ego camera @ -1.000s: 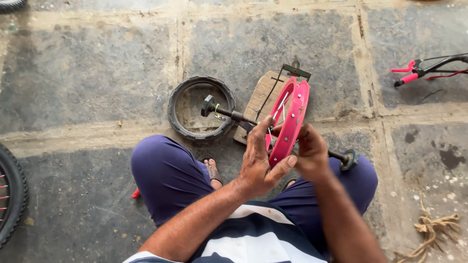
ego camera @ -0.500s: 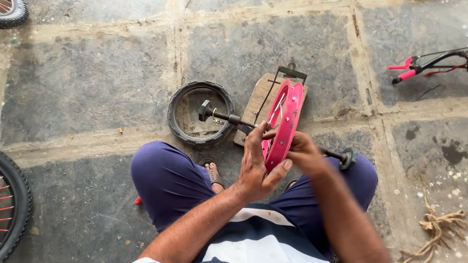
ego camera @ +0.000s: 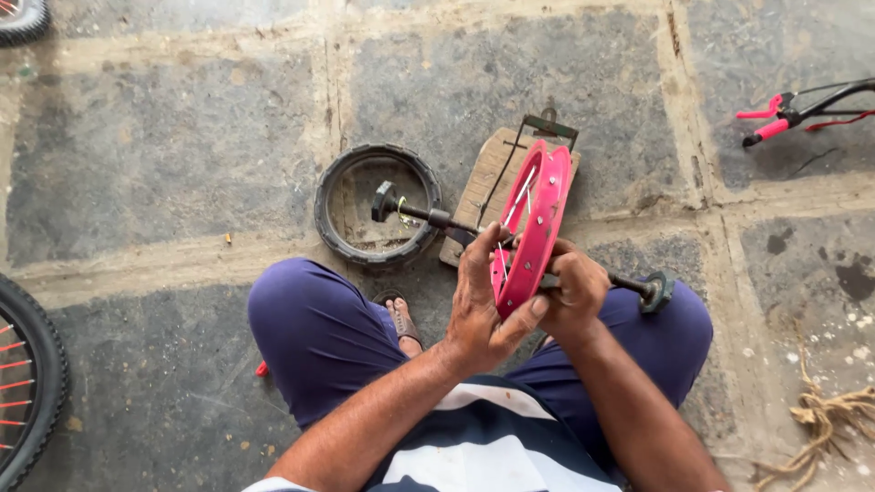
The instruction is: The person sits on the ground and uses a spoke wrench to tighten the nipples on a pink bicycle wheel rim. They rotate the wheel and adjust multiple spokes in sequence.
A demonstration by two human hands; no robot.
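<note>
Since half a second earlier the pink wheel rim (ego camera: 533, 228) had barely shifted; it stood a touch more upright, and my view had drifted slightly. The rim stood on edge, its lower arc over my lap and its top leaning away from me over the wooden board (ego camera: 492, 178). Its long black axle (ego camera: 437, 219) ran crosswise through the hub, from a knob over the small black tyre (ego camera: 375, 205) on the rim's left to a nut end (ego camera: 654, 292) above my right thigh.

My left hand (ego camera: 483, 305) was closed on the rim's near edge, thumb hooked under the lower lip and fingers up at the thin spokes (ego camera: 518, 196). My right hand (ego camera: 570, 292) was clenched around the axle just right of the rim, touching its far face. Both hands sat at the rim's lowest part, about equally near, so the rim rose up and away from them.

Further from the rim, a larger wheel with red spokes (ego camera: 23, 383) lay at the far left of the stone floor (ego camera: 164, 137), pink brake levers (ego camera: 770, 118) at the far right, and a frayed rope (ego camera: 820, 419) near my right knee.
</note>
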